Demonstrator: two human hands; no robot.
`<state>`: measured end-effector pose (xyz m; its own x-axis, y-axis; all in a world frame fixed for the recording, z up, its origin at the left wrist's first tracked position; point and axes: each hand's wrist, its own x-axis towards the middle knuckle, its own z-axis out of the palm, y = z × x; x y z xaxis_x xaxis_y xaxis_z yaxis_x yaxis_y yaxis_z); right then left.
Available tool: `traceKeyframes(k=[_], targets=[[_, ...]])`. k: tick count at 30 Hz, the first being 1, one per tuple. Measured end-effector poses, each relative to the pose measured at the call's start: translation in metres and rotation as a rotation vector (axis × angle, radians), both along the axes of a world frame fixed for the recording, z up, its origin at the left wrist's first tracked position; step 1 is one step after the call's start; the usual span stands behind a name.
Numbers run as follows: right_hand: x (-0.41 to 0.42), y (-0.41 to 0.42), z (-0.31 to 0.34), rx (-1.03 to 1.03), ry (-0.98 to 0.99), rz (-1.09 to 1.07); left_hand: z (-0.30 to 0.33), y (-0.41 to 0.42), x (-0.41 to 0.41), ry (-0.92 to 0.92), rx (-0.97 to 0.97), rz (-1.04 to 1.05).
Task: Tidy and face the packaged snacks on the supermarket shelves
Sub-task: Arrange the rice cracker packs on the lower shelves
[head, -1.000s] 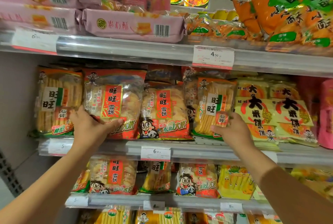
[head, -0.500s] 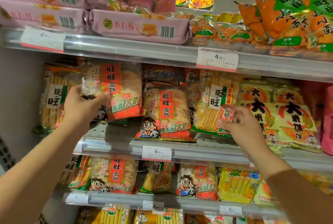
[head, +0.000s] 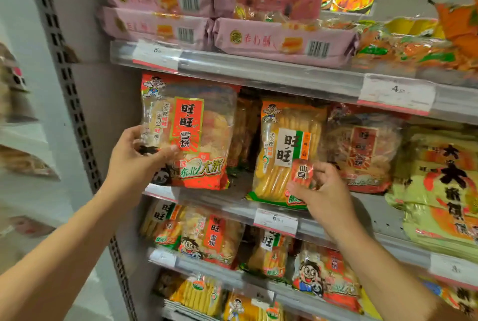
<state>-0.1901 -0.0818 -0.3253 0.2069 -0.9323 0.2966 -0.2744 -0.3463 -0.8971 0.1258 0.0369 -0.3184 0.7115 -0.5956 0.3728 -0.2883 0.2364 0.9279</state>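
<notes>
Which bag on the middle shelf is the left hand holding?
The red-labelled rice cracker bag at the shelf's left end; the left hand grips its lower left edge.

Single head-worn wide-angle view, positioned close in front of the shelving. It faces forward, angled slightly right and down, taking in four tiers from the pink packets point(head: 282, 41) to the bottom row. Both forearms enter from the lower edge. Edges blurred.

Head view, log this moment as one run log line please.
left hand: grips red rice cracker bag | right hand: pinches yellow senbei bag | both bags at middle shelf front | facing unfinished
</notes>
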Motion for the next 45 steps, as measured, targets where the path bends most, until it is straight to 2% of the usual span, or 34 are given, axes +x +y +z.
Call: traceKeyframes(k=[6, 11, 21, 28, 31, 33, 35, 36, 42, 43, 45], targets=[[0.028, 0.0, -0.005, 0.012, -0.043, 0.081, 0.002, 0.035, 0.011, -0.037, -0.035, 0.108], [0.059, 0.005, -0.009, 0.031, -0.069, 0.05, -0.004, 0.042, 0.024, -0.047, -0.054, 0.04], [0.136, 0.019, -0.005, 0.015, 0.024, -0.226, -0.016, 0.037, 0.075, -0.001, -0.143, -0.295], [0.167, 0.017, -0.002, 0.129, 0.09, -0.327, -0.034, 0.045, 0.089, 0.044, -0.103, -0.528], [0.175, 0.014, 0.003, 0.097, 0.084, -0.33, -0.046, 0.051, 0.09, 0.047, -0.089, -0.552], [0.177, 0.016, 0.007, 0.173, -0.037, -0.256, -0.055, 0.053, 0.088, 0.073, -0.076, -0.573], [0.18, 0.012, 0.005, 0.331, -0.29, -0.204, -0.064, 0.054, 0.088, 0.101, -0.058, -0.597], [0.181, 0.01, 0.002, 0.355, -0.329, -0.211, -0.067, 0.055, 0.088, 0.107, -0.058, -0.602], [0.193, 0.005, 0.001, 0.351, -0.351, -0.062, -0.081, 0.056, 0.094, 0.136, -0.063, -0.6], [0.195, 0.008, 0.002, 0.323, -0.279, -0.042, -0.082, 0.056, 0.096, 0.144, -0.064, -0.598], [0.197, 0.007, 0.0, 0.348, -0.254, -0.074, -0.083, 0.056, 0.098, 0.159, -0.067, -0.585]])
